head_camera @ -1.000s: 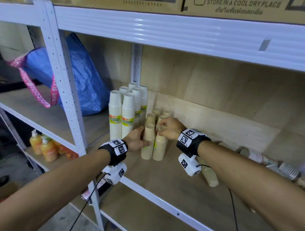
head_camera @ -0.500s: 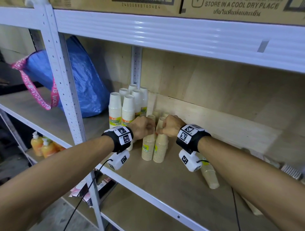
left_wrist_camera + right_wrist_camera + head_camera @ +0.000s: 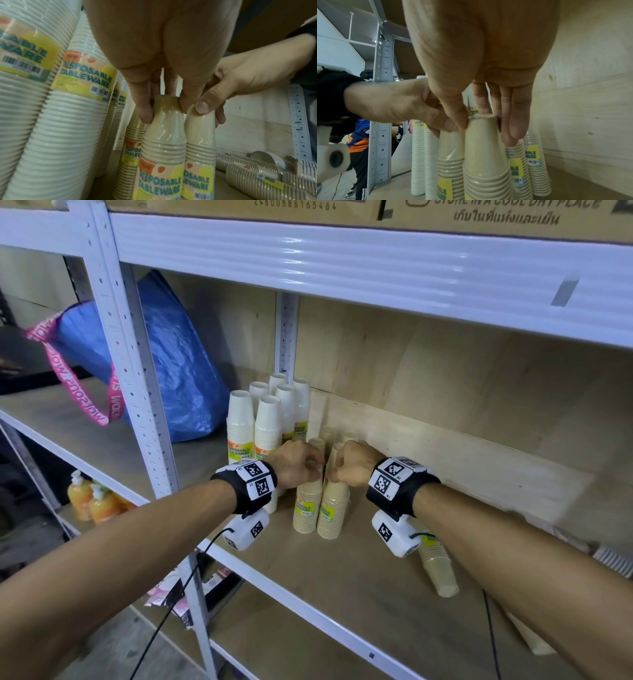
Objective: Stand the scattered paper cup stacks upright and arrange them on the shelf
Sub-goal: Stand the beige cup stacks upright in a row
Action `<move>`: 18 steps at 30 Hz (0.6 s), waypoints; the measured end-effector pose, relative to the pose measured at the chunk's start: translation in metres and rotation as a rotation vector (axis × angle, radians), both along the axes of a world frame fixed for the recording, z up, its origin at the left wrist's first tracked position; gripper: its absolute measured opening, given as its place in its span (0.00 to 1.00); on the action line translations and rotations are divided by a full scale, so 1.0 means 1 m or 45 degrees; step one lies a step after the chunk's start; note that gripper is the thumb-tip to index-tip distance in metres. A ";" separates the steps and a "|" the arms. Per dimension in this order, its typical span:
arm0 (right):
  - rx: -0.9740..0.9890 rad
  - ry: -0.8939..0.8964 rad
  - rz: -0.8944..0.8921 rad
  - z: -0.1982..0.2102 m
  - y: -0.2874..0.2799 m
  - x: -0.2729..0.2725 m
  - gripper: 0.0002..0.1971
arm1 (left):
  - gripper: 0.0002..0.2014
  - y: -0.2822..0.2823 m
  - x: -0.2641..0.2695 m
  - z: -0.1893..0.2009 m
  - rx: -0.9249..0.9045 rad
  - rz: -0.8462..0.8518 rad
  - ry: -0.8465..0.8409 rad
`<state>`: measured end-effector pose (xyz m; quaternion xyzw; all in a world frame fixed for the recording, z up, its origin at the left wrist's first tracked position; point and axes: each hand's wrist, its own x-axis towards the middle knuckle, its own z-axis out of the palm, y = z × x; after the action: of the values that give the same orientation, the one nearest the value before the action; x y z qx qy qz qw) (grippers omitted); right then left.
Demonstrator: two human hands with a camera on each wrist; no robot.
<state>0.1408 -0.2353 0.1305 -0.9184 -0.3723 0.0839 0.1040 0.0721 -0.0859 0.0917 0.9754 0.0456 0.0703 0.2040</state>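
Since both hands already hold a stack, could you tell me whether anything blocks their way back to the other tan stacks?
Nothing visible does: the left hand and right hand pinch two upright tan stacks, already touching the stacks behind.

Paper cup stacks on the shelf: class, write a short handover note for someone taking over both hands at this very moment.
Left hand: fingers pinch the top of the left tan stack, which stands upright.
Right hand: fingers pinch the top of the right tan stack, upright and pressed against its neighbour.
Done: the white stacks stand at the shelf's back left; more tan stacks stand behind the held pair.
Left: one tan stack lies on its side on the shelf board under the right forearm, and several more stacks lie further right. Stand them up and line them with the rest.
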 end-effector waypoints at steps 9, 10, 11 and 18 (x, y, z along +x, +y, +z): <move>0.002 -0.006 0.017 0.001 0.000 0.002 0.10 | 0.10 0.002 -0.001 0.002 -0.060 0.055 0.033; 0.014 -0.009 0.008 0.001 0.000 0.002 0.10 | 0.11 0.001 -0.001 0.004 -0.056 0.041 0.046; 0.017 -0.018 0.005 0.001 0.000 0.003 0.10 | 0.12 0.000 -0.002 0.006 -0.039 0.026 0.066; -0.041 0.006 0.047 0.000 0.002 0.006 0.15 | 0.11 0.001 0.001 0.013 0.023 0.050 0.141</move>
<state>0.1470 -0.2337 0.1304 -0.9128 -0.3875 0.0940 0.0885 0.0733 -0.0850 0.1043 0.9785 0.0754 0.0208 0.1909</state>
